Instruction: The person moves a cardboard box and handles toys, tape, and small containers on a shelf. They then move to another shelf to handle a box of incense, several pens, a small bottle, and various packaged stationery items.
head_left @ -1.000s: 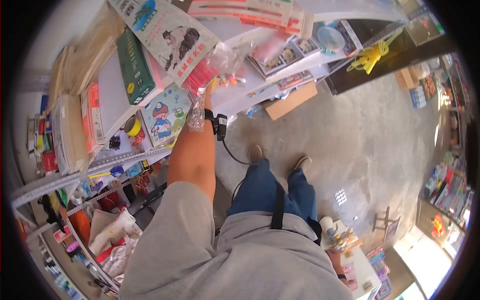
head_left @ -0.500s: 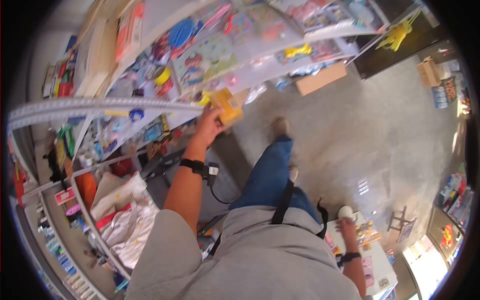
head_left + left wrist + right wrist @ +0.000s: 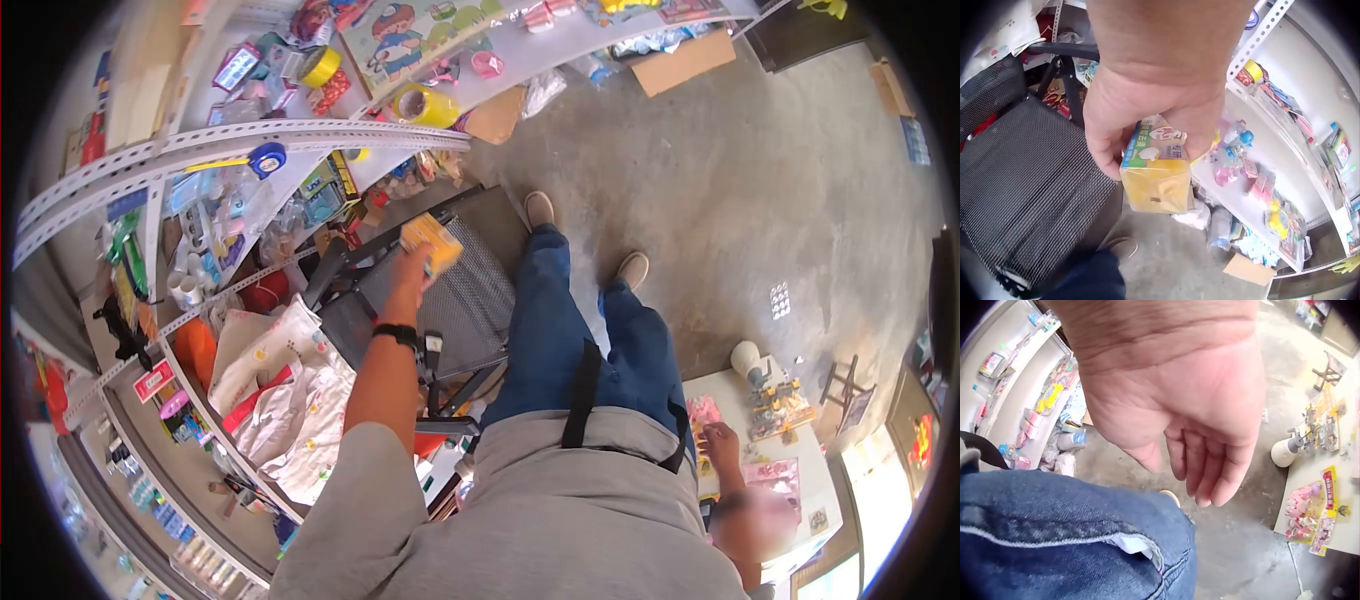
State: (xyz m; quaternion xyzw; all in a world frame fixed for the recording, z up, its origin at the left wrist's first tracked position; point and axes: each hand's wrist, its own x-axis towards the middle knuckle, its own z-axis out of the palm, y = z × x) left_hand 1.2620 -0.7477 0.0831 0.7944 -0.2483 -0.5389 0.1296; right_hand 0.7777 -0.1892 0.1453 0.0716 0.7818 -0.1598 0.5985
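Note:
The left hand [image 3: 411, 275] grips a small yellow box [image 3: 432, 243] above the seat of a black mesh chair [image 3: 475, 285]. In the left wrist view, thumb and fingers of the left hand [image 3: 1154, 119] pinch both sides of the wrapped box [image 3: 1157, 181], which has a green and white label. The right hand [image 3: 1175, 406] hangs with loosely bent fingers and holds nothing, beside the trouser leg [image 3: 1085, 531]. In the head view the right hand [image 3: 722, 448] appears near the edge of a white table [image 3: 822, 470].
White shelves [image 3: 560, 60] with tape rolls, a picture board and small packets run along the top. A light patterned cloth [image 3: 310, 420] lies left of the chair. A white bottle [image 3: 1285, 452] and pink toy packs [image 3: 1304, 515] are on the white table.
The left hand has come away from the upper shelf with the yellow box and moved down over the chair. The view has shifted, and the right hand stays low by the white table.

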